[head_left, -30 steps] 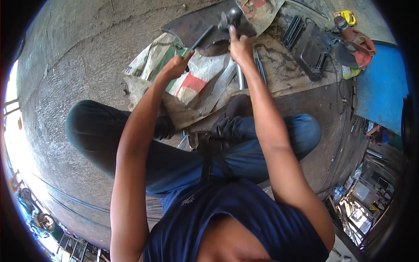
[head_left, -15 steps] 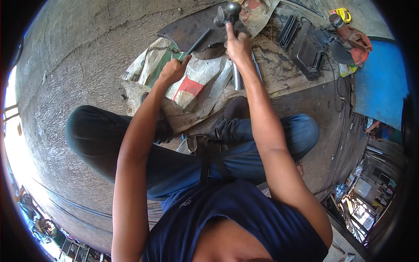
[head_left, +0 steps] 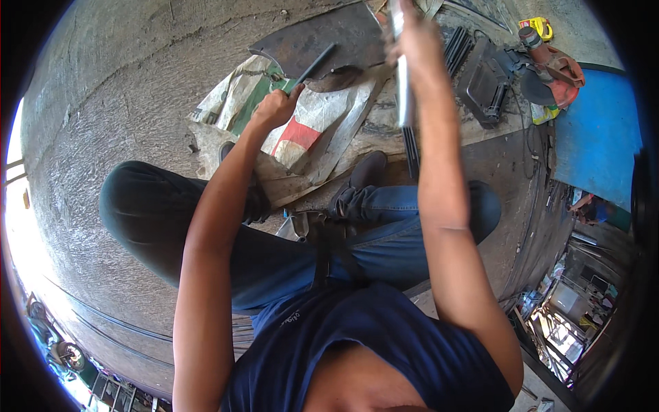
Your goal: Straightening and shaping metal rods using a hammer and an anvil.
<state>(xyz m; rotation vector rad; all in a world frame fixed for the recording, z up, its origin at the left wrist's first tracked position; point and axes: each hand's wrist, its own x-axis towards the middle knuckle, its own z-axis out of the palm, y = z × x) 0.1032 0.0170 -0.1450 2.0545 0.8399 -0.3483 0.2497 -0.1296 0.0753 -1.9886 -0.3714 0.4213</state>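
Observation:
My left hand (head_left: 274,108) is closed round a dark metal rod (head_left: 316,65), its far tip over a dark, flat metal plate (head_left: 302,44). By the rod, at the plate's near edge, lies a dark rounded piece (head_left: 336,79). My right hand (head_left: 420,55), blurred by motion, grips a hammer by its silver handle (head_left: 403,99) to the right of the plate. The hammer's head does not show at the top of the picture. Under the plate is a crumpled white sack (head_left: 347,110) with green and red patches.
Dark bars (head_left: 456,51) and a dark metal frame (head_left: 484,79) lie to the right. Past them are a red angle grinder (head_left: 559,75), a yellow container (head_left: 539,26) and a blue sheet (head_left: 597,134). Thin dark rods (head_left: 410,151) lie near my right foot (head_left: 368,170).
My right hand has swung the hammer up and right, away from the rod and plate; its head has left the view. My left hand holds the rod in nearly the same place.

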